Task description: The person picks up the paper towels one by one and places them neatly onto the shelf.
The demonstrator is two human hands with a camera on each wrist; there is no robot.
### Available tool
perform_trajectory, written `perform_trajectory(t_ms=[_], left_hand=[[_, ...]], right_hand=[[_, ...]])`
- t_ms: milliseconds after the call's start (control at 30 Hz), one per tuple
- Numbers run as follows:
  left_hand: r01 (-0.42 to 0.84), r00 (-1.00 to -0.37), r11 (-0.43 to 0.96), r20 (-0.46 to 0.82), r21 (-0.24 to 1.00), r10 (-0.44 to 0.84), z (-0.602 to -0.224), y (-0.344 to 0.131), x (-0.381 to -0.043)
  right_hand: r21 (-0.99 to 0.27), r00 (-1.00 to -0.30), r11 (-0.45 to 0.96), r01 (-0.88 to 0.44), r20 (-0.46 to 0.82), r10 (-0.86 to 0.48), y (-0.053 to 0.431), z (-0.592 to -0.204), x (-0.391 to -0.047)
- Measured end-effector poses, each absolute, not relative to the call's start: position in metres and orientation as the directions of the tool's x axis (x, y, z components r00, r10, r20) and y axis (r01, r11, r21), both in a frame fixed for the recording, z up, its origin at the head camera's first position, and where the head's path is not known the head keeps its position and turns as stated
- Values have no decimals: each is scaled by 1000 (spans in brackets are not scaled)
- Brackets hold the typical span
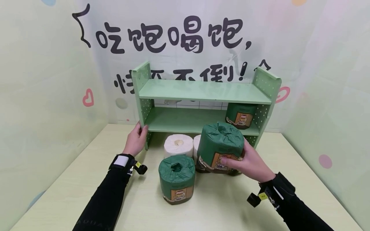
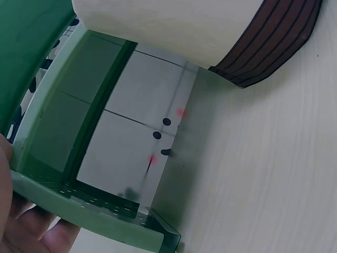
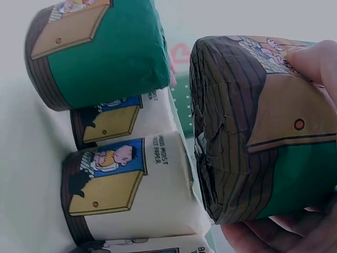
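Gripping a green roll (image 1: 221, 146) aloft before the rack (image 1: 202, 90), in curled fingers of the right hand (image 1: 253, 163), with a shelved roll (image 1: 241, 115) at one o'clock, a tabletop roll (image 1: 177, 181) at eight, a white roll (image 1: 178, 149) at nine. Farther out at nine, pinching the rack's side with the left hand (image 1: 135, 141).

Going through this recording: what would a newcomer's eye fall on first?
First, the green-wrapped roll that the right hand holds up in front of the light green shelf. Next, the large black writing across the wall behind. Then the left hand, gripping the shelf's left side.
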State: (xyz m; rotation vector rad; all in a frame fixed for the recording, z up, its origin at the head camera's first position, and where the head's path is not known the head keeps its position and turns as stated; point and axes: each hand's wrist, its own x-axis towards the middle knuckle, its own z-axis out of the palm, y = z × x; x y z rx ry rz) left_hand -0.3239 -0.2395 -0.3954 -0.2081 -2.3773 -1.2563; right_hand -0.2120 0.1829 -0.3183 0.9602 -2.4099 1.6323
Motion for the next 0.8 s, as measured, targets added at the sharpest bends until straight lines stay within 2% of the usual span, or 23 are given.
perform_trajectory(t_ms=[200,433,800], left_hand=[[332,-890,575,451,747,-71,-396,-239,-325],[332,-889,576,451,747,-73,-398,-241,-326],[335,-889,573,452,748,-70,-397,-240,-325]], right_hand=[[-808,-814,266,-526,388,-432,181,-312,-223],[-849,-856,262,-459,343,-387,185,-326,-259],[-869,-914,333,-367,269,-304,183,-324,-287]])
